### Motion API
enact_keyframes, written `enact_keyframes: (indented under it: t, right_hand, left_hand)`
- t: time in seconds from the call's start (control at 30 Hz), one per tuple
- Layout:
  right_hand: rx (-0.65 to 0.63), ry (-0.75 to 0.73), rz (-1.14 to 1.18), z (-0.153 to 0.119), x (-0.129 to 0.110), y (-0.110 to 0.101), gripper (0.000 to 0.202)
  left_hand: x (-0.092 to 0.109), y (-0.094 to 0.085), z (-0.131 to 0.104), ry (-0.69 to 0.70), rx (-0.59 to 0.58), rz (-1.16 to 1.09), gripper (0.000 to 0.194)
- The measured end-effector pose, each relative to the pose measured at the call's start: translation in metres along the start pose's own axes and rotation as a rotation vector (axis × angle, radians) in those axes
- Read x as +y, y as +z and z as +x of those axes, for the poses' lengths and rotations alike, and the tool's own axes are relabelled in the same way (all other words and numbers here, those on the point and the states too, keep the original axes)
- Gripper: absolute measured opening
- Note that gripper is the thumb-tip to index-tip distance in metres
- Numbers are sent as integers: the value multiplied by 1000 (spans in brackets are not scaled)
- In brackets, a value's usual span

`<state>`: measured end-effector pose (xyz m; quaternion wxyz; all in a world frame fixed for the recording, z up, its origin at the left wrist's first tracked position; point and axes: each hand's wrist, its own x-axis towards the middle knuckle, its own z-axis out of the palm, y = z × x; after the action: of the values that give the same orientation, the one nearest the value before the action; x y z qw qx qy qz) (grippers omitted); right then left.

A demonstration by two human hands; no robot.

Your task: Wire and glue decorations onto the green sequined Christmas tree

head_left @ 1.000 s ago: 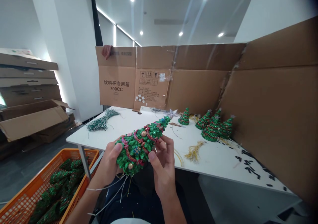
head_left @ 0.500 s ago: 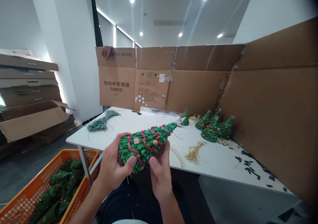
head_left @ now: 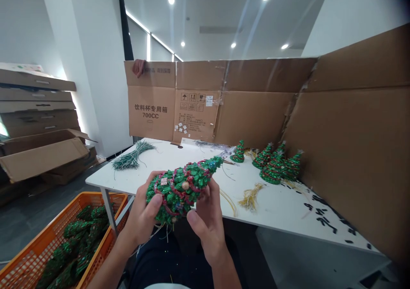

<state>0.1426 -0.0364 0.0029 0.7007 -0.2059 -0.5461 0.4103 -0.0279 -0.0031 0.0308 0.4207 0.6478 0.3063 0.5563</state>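
At the lower centre of the frame, a green tree (head_left: 184, 186) is held tilted by the fingers of the left hand (head_left: 141, 214) and right hand (head_left: 209, 223). At right, other trees (head_left: 272, 169) are seen on the bench (head_left: 285, 208).

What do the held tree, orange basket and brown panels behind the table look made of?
Tree: probably plastic beads or sequins, glossy; pieces glint.
Orange basket: likely moulded plastic, semi-gloss; even colour, repeated openings.
Brown panels: cardboard, matt; fold creases, printed carton symbols.
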Motion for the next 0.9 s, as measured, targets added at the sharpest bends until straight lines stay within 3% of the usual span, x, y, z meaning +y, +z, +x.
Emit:
enact_keyframes:
  t: [0.13, 0.3, 0.4, 0.5, 0.6, 0.7, 0.8, 0.9]
  right_hand:
    - [-15, -42, -40, 0, 2, 0, 67]
    - [39, -39, 25, 7, 4, 7, 69]
    - [91, 24, 55, 13, 4, 8, 67]
    - [121, 88, 81, 15, 3, 6, 65]
    - [137, 88, 99, 16, 2, 6, 66]
    - [156, 77, 102, 15, 2, 6, 66]
    - [172, 67, 94, 15, 3, 7, 66]
    - [180, 70, 95, 15, 3, 8, 64]
  left_hand:
    - [3, -2, -3, -272, -76, -310, 74]
    - [-6, -2, -2, -459, 24, -418, 73]
    - [-8, -4, 0, -440, 4, -368, 66]
    - [-11, -6, 1, -428, -88, -371, 65]
    - [-18, -10, -3, -443, -176, -402, 75]
    - [-21, -14, -6, -360, -186, -238, 85]
    - [-15, -16, -6, -237, -192, -61, 92]
    - [-5, -14, -3, -207, -249, -18, 100]
